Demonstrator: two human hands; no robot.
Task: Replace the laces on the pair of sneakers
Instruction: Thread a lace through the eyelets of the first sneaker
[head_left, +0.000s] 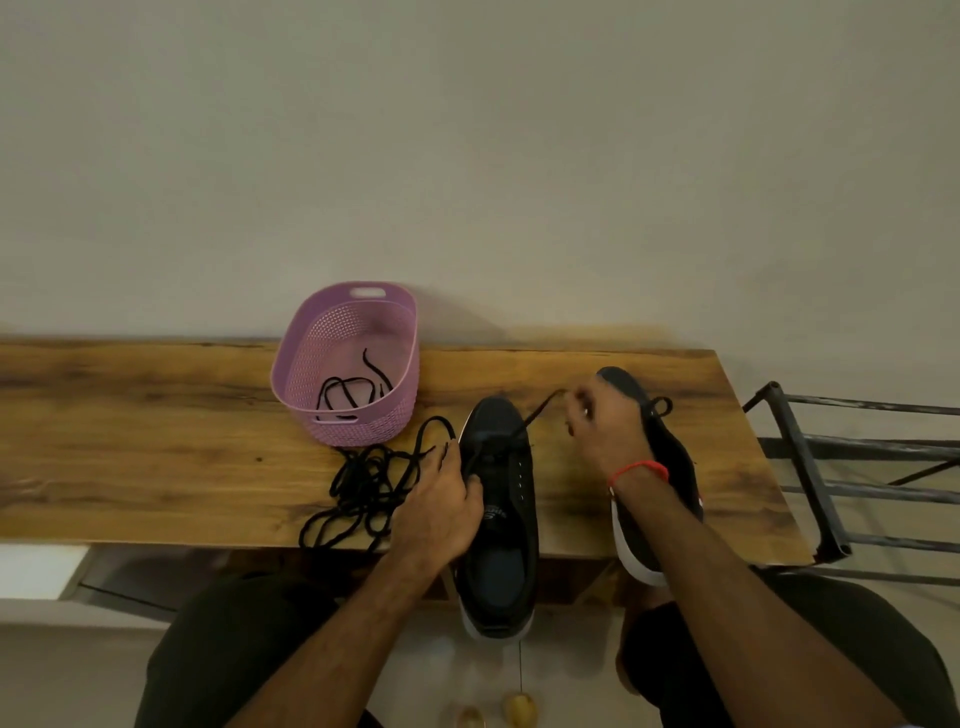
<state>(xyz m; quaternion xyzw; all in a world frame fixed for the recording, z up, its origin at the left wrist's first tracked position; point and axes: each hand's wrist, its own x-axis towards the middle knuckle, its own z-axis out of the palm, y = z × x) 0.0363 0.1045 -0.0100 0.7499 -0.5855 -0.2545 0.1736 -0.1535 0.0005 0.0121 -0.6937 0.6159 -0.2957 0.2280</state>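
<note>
Left hand (441, 506) curled on the black shoe (501, 519) with white tongue writing too blurry to read, right hand (605, 431) pinching its tight lace (535, 415).

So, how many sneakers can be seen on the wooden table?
2. One black sneaker lies in the middle under the left hand, its heel over the near edge. The second sneaker lies to its right, partly hidden behind the right forearm.
</note>
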